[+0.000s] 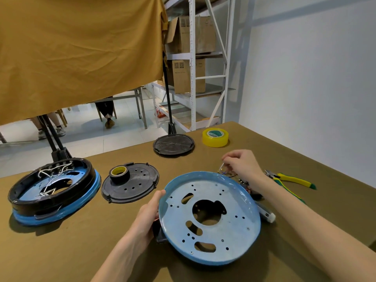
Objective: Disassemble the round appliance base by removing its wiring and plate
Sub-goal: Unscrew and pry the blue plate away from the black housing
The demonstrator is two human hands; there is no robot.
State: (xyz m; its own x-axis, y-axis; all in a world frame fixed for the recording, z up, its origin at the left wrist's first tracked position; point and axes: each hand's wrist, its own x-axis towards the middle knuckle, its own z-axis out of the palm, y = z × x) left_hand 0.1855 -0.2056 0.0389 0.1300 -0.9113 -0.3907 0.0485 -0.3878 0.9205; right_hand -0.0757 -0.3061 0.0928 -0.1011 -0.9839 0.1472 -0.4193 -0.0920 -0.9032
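Observation:
A round blue-rimmed metal plate (211,218) with several holes and cutouts is tilted up off the table in front of me. My left hand (148,212) grips its left rim, above a dark part that lies under the plate. My right hand (242,165) reaches past the plate's far edge and pinches a small bundle of thin wires (222,169). A second round base (53,190), black ring on a blue rim with white wiring inside, sits at the far left.
A black perforated cover (138,184) carries a roll of black tape (119,173). Another black round cover (173,145) and a yellow tape roll (215,137) lie further back. Yellow-handled cutters (289,178) lie right of my forearm. A white tool (266,213) pokes out behind the plate.

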